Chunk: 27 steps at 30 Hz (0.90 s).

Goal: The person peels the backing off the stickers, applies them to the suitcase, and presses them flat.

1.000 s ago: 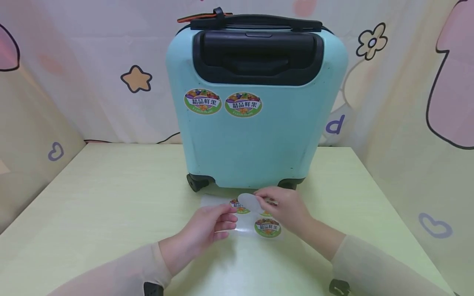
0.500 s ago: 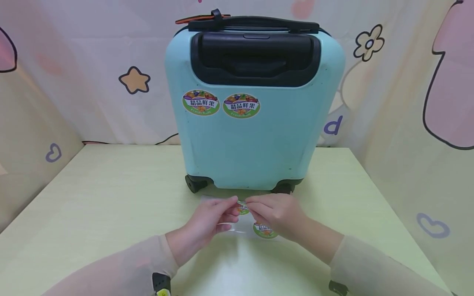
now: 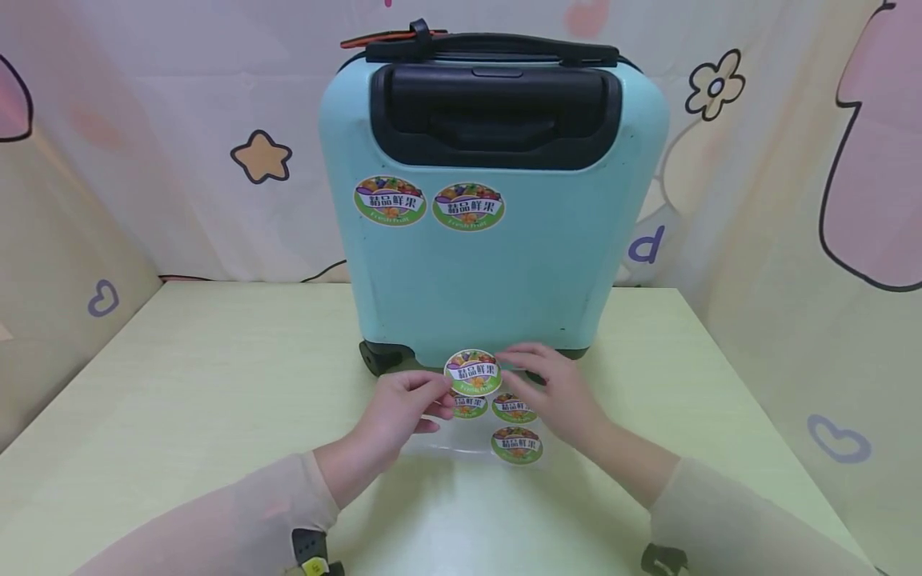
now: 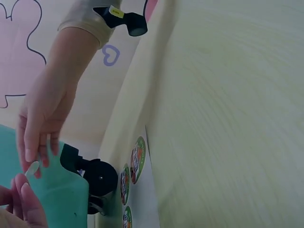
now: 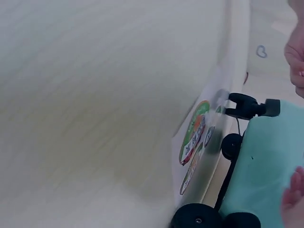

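My left hand (image 3: 396, 412) pinches the left edge of an oval fruit sticker (image 3: 473, 373), whose printed face shows in the head view. At the sticker's right edge is my right hand (image 3: 558, 392), its fingers spread and thumb apart from the index finger. In the left wrist view the sticker (image 4: 32, 168) appears edge-on between the two hands. Below them lies a white sticker sheet (image 3: 461, 444) bearing several matching stickers. Behind stands a light blue suitcase (image 3: 483, 280), with two of these stickers (image 3: 390, 201) side by side on its upper left front.
The suitcase stands upright on black wheels (image 3: 382, 358) on a pale table (image 3: 238, 360). A black trolley handle (image 3: 497, 112) sits in its top. Patterned cloth (image 3: 180, 160) hangs around the back and sides.
The lifted sticker showed its white back in my right hand; it has since turned printed side forward and risen slightly, now in my left hand. My right fingers have spread.
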Motion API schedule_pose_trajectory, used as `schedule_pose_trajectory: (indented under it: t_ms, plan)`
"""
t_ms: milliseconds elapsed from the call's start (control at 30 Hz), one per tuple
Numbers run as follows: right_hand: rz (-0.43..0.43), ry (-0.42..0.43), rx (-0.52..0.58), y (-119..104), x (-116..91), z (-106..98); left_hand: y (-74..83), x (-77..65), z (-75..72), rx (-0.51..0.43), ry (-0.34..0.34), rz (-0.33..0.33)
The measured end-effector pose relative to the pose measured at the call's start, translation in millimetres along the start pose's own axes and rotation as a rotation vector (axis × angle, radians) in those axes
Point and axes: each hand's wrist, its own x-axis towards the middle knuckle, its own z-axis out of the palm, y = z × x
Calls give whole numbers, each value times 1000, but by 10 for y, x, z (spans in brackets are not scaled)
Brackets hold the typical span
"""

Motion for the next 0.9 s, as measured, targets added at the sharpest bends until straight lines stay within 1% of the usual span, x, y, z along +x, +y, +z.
schedule_pose_trajectory:
  t_ms: [67,100,133,200,267,333,433,533,900]
  plan:
    - [206,-59,146,2,4,-24,2,10,-14,13,-5,24]
    - [289,-83,207,4,6,-33,2,15,-19,21,-8,32]
    - [354,-102,261,5,10,-44,1,21,-23,31,-13,38]
    - [443,-121,329,-1,22,-56,-1,29,-28,55,-23,51]
    - [504,-118,364,-9,38,-64,1,37,-31,78,-33,72]
    - [534,-96,360,-28,58,-74,6,45,-34,96,-39,96]
    - [540,-58,334,-52,84,-91,25,55,-38,125,-42,144]
    - [518,-32,309,-76,100,-113,52,66,-41,157,-41,193]
    - [452,-6,266,-107,129,-179,109,117,-78,268,-36,324]
